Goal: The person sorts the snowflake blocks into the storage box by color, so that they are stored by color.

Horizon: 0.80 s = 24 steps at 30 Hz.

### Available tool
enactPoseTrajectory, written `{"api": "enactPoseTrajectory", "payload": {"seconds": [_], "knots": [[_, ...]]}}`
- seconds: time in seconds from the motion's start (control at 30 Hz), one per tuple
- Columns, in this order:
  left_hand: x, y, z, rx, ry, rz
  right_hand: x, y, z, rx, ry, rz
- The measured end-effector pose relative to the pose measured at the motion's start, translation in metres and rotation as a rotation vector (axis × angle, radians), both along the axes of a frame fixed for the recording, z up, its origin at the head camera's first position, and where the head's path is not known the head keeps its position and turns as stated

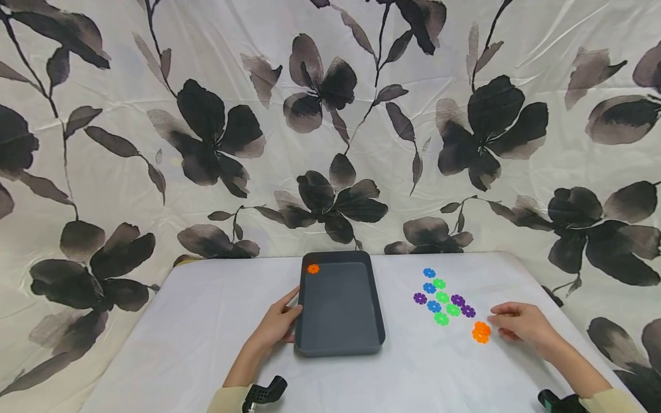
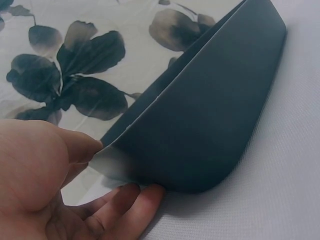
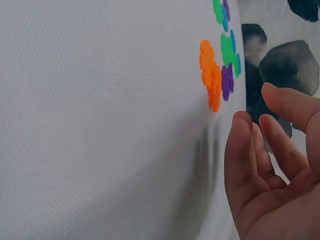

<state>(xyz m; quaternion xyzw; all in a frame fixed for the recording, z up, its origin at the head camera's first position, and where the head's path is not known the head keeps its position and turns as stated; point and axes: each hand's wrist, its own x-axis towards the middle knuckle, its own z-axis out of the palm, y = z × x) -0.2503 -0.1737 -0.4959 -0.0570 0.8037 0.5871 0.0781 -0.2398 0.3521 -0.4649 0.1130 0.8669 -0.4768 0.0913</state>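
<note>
My left hand (image 1: 276,321) holds the left side of a dark grey rectangular tray (image 1: 341,351). In the left wrist view its thumb is at the tray's rim and the other fingers are by the lower edge. An orange flower-shaped disc (image 1: 313,268) lies inside the tray's far left corner. Over on the right, my right hand (image 1: 523,324) hovers just beside overlapping orange flower-shaped discs (image 1: 481,332). Its fingers are loosely bent and apart from the thumb, and nothing is between them in the right wrist view (image 3: 275,170).
Several blue (image 1: 429,288), green (image 1: 441,319) and purple (image 1: 420,298) flower-shaped discs lie loose between the tray and my right hand. The white-covered table (image 1: 206,298) backs onto a floral curtain (image 1: 403,189).
</note>
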Motion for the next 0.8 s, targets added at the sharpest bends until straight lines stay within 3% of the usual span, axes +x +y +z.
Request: {"api": "enactPoseTrajectory", "payload": {"seconds": [0.5, 0.8], "knots": [[0.001, 0.0, 0.001, 0.003, 0.007, -0.001, -0.004, -0.013, -0.018, 0.06, -0.006, 0.044], [-0.001, -0.001, -0.002, 0.01, -0.003, -0.002, -0.006, -0.017, -0.02, 0.108, 0.0, 0.007]]}}
